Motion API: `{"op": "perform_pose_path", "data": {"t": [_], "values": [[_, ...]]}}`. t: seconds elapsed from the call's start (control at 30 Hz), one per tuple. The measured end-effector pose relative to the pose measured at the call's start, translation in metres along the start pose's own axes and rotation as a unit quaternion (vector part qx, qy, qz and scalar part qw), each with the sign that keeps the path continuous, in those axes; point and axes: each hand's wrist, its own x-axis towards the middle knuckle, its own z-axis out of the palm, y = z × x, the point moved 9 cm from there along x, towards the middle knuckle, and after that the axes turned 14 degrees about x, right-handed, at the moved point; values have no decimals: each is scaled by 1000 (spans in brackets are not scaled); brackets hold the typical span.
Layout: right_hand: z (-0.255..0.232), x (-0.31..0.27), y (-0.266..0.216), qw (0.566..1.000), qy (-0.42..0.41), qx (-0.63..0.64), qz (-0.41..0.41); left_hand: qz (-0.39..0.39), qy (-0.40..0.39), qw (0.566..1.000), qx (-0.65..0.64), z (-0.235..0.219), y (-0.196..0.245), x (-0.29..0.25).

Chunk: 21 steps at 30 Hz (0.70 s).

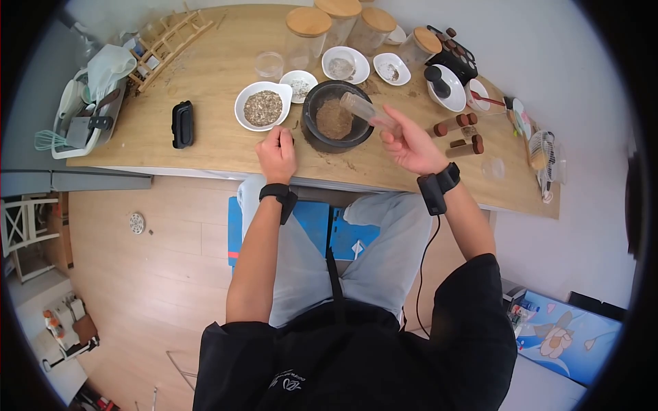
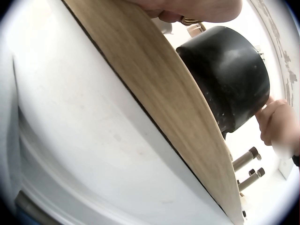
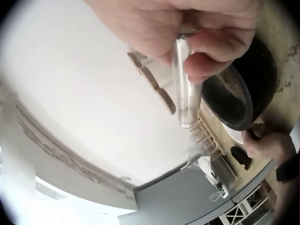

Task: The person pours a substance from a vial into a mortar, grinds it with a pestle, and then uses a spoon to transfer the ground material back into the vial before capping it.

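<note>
In the head view, my right hand (image 1: 415,147) grips a clear tube (image 1: 367,111) tilted over the black mortar (image 1: 336,144), its mouth above brown powder (image 1: 334,120). The right wrist view shows the fingers and thumb of my right hand (image 3: 206,47) round the clear tube (image 3: 187,101). My left hand (image 1: 277,154), its fingers curled, rests at the table's front edge, left of the mortar. A small dark thing (image 1: 293,141) shows partly at its fingers; most of it is hidden.
A white bowl of coarse brown bits (image 1: 263,108) stands left of the mortar. Behind are small white dishes (image 1: 299,86) and wooden-lidded jars (image 1: 306,41). Several brown-capped tubes (image 1: 466,148) lie at right. A black case (image 1: 183,125) and a utensil tray (image 1: 82,133) are farther left.
</note>
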Motion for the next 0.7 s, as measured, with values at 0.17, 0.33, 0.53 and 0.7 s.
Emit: {"op": "perform_pose_path", "data": {"t": [0.17,0.33,0.53,0.7], "values": [[8,-11,5,999,-30,40,4,-3,3,1000,-3,-2,1,0],[5,-11,-12,994,-65,-59,-58,-10,3,1000,-11,0,-1,-1],[56,-36,-36,791,-66,-504,-341,-10,-1,1000,-4,-1,1,0],[79,-56,-31,618,-56,-611,-492,6,-2,1000,8,1,-3,-1]]}}
